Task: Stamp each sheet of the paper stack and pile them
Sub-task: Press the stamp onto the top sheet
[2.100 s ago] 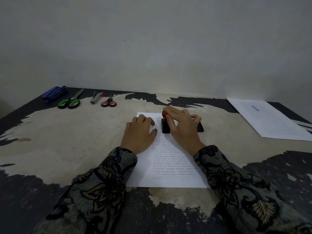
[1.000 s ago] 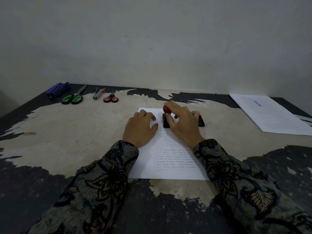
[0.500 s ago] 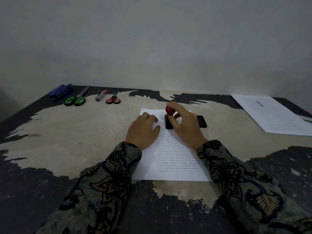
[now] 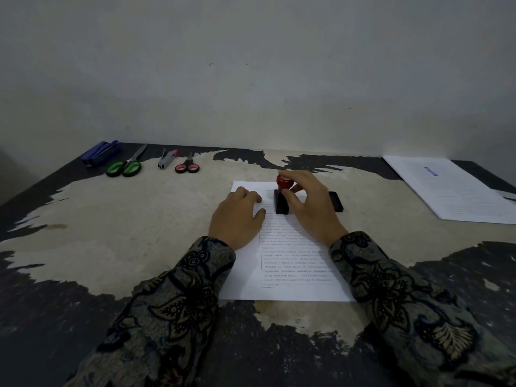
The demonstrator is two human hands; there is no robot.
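A white printed sheet (image 4: 293,272) lies in front of me on the worn table (image 4: 125,224). My left hand (image 4: 237,216) rests on the sheet's upper left part, fingers loosely bent. My right hand (image 4: 310,208) grips a stamp with a red knob (image 4: 283,182) and a black base (image 4: 281,203); the base stands on the top of the sheet. A black ink pad (image 4: 336,201) lies just right of the sheet, partly hidden behind my right hand. A pile of white sheets (image 4: 452,188) with a blue mark lies at the far right.
At the back left lie a blue stapler (image 4: 100,152), green-handled scissors (image 4: 125,166), a grey staple remover (image 4: 167,159) and small red-handled scissors (image 4: 187,166). A pale wall rises right behind the table. Patterned sleeves cover both forearms.
My right hand has loosened from covering the stamp to holding its red knob, which now shows fully. The left hand has stayed on the sheet. The camera has shifted slightly.
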